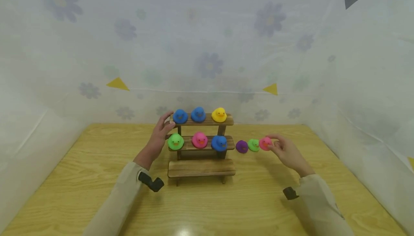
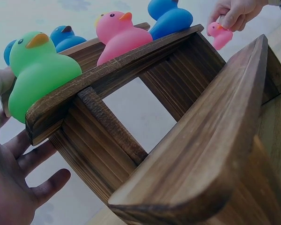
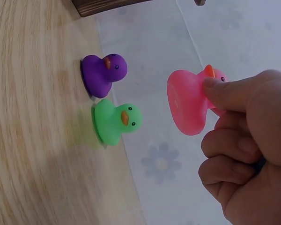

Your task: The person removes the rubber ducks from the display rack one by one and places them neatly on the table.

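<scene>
My right hand (image 1: 288, 154) pinches a pink rubber duck (image 3: 187, 101) between thumb and fingers, lifted off the table in the right wrist view. On the table to its left stand a green duck (image 3: 114, 121) and a purple duck (image 3: 102, 75). My left hand (image 1: 157, 139) is at the left end of a wooden three-tier rack (image 1: 201, 167), its fingers spread and partly hidden behind the tiers. The top tier carries two blue ducks (image 1: 198, 114) and a yellow duck (image 1: 219, 115). A green duck (image 2: 42, 77), a pink duck (image 2: 122, 37) and a blue duck (image 2: 171, 21) sit on the middle tier.
The rack stands on a wood-grain table (image 1: 258, 203). Pale floral sheeting (image 1: 207, 42) encloses the back and sides, with yellow and grey triangles on it. A dark wrist mount (image 1: 151, 182) sits on the left sleeve, another (image 1: 290, 193) by the right.
</scene>
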The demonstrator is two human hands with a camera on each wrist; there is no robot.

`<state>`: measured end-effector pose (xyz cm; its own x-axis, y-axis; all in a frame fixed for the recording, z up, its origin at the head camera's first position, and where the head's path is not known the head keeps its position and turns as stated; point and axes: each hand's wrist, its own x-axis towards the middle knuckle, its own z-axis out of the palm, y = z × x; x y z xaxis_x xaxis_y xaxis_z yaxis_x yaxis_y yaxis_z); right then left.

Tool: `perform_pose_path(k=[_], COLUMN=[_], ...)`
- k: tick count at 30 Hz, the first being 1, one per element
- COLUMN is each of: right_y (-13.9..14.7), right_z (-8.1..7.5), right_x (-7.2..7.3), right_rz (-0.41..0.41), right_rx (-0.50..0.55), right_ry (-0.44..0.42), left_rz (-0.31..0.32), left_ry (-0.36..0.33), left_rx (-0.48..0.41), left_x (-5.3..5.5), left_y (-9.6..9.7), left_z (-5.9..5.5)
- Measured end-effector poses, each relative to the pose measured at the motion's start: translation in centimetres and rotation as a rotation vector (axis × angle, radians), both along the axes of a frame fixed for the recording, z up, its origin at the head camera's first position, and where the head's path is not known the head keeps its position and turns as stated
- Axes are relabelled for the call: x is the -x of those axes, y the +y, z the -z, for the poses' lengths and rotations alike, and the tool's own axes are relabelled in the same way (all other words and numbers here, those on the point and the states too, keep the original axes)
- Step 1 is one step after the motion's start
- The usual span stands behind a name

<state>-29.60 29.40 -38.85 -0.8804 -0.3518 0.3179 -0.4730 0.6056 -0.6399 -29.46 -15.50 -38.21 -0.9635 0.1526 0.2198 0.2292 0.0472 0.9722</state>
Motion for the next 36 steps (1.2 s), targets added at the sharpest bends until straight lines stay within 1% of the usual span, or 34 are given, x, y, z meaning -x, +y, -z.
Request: perform_pose_path(k=[6,9,13,16,20,22,24,28,30,36], right_y=[0.9,1.3,1.8,2.1,2.4,2.5,2.6,2.9,3.0,2.7], right_z=[0.7,1.1,2.0,2.6,3.3,3.6,3.8,4.3,4.5,4.9], right_x=[0.6,0.9,1.0,1.1,1.3,1.4,1.5,1.7,1.7,1.7], right_rz=[-0.002,0.0,0.032,0.046,0.033,0.028,0.035,0.064,0.071,0.06], right_rx=[0.011,0.023,0.019,0.019,0.034,0.037,0.033,0.021,0.009,0.002], right_ry=[0.008,-0.002,-0.033,-0.031,-0.011,-0.015,-0.029,-0.096,-0.115,-0.114], left_rz=[-0.008,-0.01,-0.007,-0.003,-0.002,-0.002,-0.002,-0.003,-0.002,0.004], left_ry=[0.006,0.011,0.006,0.004,0.003,0.001,-0.002,0.0,0.001,0.009], left_rx=[-0.014,-0.014,-0.008,-0.006,-0.009,-0.012,-0.015,-0.01,-0.007,-0.004], left_x=[0.0,-0.1,-0.1,-0.1,-0.2,-0.2,-0.2,-0.1,0.0,-0.1], left_y=[-0.1,-0.2,-0.2,-0.1,-0.1,-0.1,-0.1,-0.1,-0.1,0.0], left_z=[-0.1,-0.2,-0.1,-0.1,0.0,0.0,0.0,0.0,0.0,-0.1])
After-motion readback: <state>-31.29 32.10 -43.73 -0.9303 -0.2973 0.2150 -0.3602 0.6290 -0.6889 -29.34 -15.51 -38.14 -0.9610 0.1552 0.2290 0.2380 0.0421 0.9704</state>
